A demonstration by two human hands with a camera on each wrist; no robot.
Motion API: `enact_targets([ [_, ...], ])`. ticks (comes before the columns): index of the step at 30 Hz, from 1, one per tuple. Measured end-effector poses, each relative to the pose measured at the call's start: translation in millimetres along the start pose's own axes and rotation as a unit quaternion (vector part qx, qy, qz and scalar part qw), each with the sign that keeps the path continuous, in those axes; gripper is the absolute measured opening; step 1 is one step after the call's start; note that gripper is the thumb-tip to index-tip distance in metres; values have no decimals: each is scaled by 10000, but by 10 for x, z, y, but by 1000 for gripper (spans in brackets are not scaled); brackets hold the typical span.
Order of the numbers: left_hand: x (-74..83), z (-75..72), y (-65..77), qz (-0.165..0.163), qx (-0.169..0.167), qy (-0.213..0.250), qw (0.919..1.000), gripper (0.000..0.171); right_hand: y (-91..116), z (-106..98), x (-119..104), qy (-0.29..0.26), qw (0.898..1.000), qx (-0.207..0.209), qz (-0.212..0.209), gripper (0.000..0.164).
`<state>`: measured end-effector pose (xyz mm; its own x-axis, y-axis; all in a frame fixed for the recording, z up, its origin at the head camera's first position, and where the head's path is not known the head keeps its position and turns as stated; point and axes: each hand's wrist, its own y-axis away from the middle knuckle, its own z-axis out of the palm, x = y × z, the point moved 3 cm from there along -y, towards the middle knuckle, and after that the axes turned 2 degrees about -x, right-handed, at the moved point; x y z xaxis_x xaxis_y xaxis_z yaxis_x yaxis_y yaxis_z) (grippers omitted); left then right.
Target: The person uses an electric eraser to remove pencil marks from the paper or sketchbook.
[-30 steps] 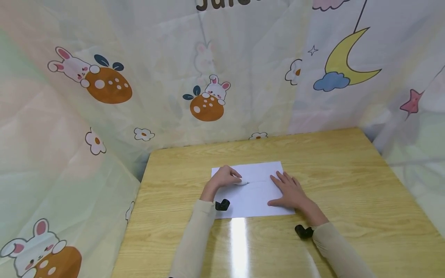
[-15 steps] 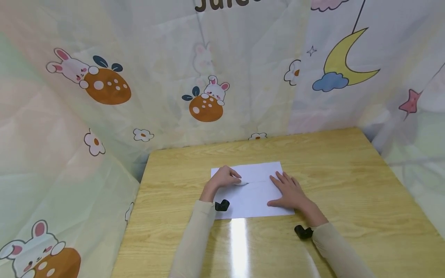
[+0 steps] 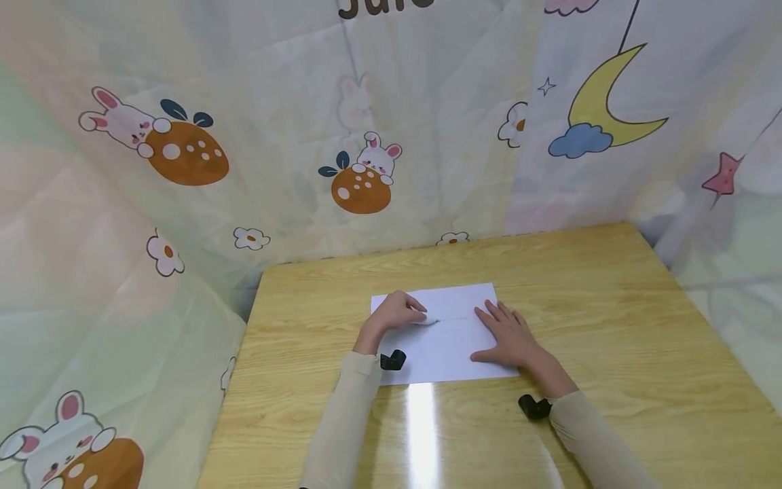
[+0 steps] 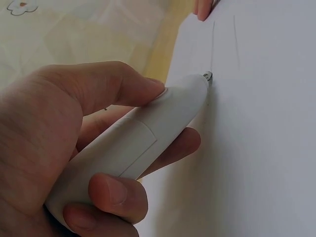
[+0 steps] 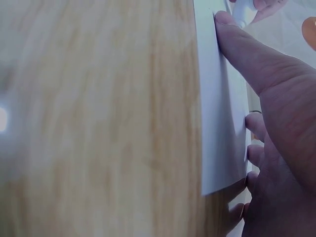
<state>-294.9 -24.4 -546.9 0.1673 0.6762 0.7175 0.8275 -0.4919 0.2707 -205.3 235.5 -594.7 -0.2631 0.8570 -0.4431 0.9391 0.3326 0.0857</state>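
A white sheet of paper (image 3: 440, 356) lies on the table, with two thin grey lines on it. My left hand (image 3: 395, 311) grips a thick white pen-shaped tool (image 4: 148, 133) with a small metal tip; its exact kind is unclear. The thumb rests on a button-like part near the front, and the other fingers curl round the body. The tip is at the near end of one grey line (image 4: 213, 47); the second line (image 4: 236, 42) runs beside it. My right hand (image 3: 510, 339) rests with spread fingers on the paper's right edge, its thumb (image 5: 237, 34) on the sheet.
The wooden table (image 3: 586, 299) extends around the sheet, with a bright reflection below it. A printed curtain (image 3: 275, 190) rises behind the table and along both sides. Small black devices (image 3: 393, 360) sit at both wrists.
The left hand and the white tool shift very slightly to the right along the line. The right hand stays in place on the sheet. The head view tilts a little.
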Motion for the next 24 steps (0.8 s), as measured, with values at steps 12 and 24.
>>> enact_targets([
  [12,-1,34,-56,2,-14,-54,10000,20,0,-8,4,-36,10000,0,2,108],
  [24,15,36,-49,-86,-9,-130,9999,19,8,-34,-7,-81,9999,-84,89,108],
])
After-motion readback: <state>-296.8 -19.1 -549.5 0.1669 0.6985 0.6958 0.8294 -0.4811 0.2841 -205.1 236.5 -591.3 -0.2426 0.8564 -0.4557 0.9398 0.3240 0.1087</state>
